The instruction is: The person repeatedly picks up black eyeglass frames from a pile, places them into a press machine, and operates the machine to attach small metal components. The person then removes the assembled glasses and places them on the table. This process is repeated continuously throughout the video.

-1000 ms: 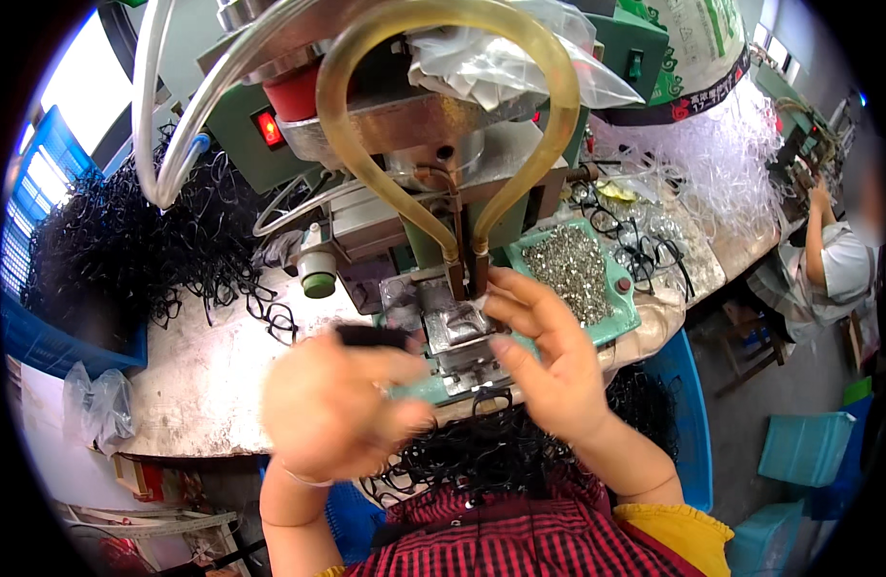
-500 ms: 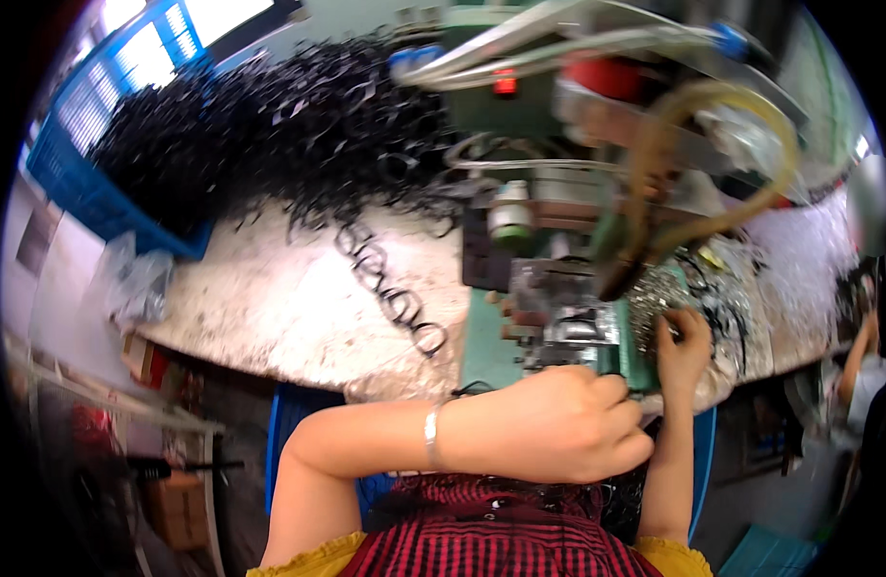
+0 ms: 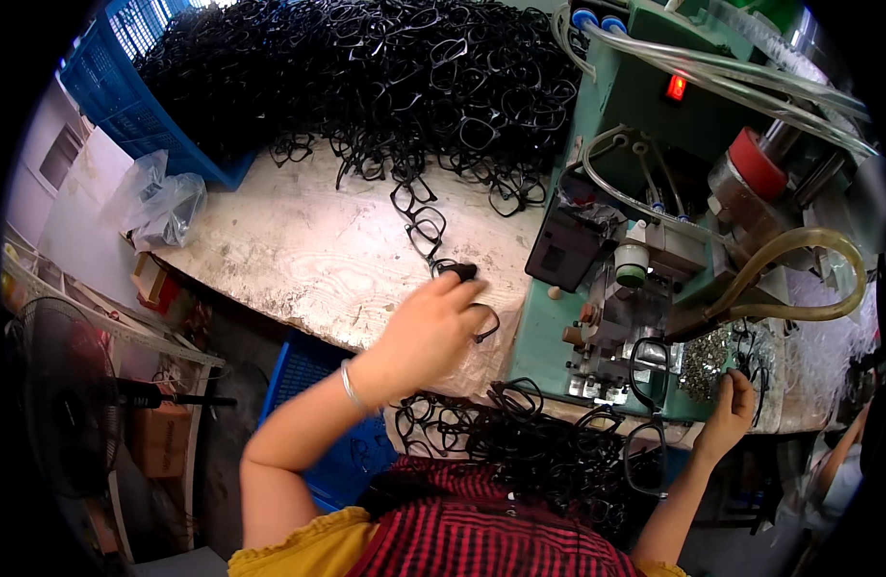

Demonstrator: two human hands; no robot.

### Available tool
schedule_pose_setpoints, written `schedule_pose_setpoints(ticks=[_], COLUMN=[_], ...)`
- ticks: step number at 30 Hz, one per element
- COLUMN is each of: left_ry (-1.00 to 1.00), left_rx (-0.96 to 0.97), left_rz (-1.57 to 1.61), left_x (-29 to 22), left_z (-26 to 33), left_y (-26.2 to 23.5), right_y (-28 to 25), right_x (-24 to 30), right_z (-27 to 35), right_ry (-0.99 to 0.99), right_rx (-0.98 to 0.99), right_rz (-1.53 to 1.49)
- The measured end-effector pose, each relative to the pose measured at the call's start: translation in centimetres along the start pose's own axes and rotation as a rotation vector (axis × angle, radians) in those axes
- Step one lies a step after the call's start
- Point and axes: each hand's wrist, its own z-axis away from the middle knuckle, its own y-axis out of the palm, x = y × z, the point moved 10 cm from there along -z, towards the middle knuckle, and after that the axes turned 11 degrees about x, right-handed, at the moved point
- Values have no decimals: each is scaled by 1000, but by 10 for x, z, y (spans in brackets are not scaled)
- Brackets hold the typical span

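Note:
My left hand (image 3: pixel 427 329) reaches over the worktable with its fingers closed on a black eyeglass frame (image 3: pixel 486 325), the last of a line of frames (image 3: pixel 426 226) trailing from a big heap. One rim shows beside the fingers; the rest is partly covered. Thumb and fingertips of my right hand (image 3: pixel 730 415) are pinched together beside a pile of tiny metal parts (image 3: pixel 705 367); whatever they hold is too small to make out. Between my hands, another black eyeglass frame (image 3: pixel 647 373) hangs at the front of a green machine (image 3: pixel 549 351), one rim over its edge.
The large heap of black eyeglass frames (image 3: pixel 366 82) spills from a blue crate (image 3: pixel 140 115) at the back left. More frames (image 3: pixel 549 452) lie in my lap. A yellowish hose (image 3: pixel 799 240) loops above my right hand. A clear plastic bag (image 3: pixel 169 202) rests at the table's left.
My left hand has moved from in front of the machine out left to the line of frames. An eyeglass frame now shows at the machine's front. My right hand remains by the metal parts; the view has shifted.

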Motion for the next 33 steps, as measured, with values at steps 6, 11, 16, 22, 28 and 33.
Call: schedule_pose_setpoints(ticks=[6,11,16,22,28,33], left_ry=[-34,-254,-578,-390,-447,-192], left_rx=[-112,-681,-497,-728,-618,-439], left_rz=[342,935,290,964,1398,2107], left_x=[90,149,255,252,134,49], left_z=[-15,-39,-35,-29,-73,-43], left_y=[51,-38,54,80,22,65], right_y=[33,44,34,-12,64,109], right_x=[-3,18,29,39,149,137], right_z=[-19,-26,-15,33,-8,-18], right_ry=[97,75,14,-27,-222,-78], right_rx=[1,113,62,26,296,302], right_rz=[-298,-261,1,155,-50,-471])
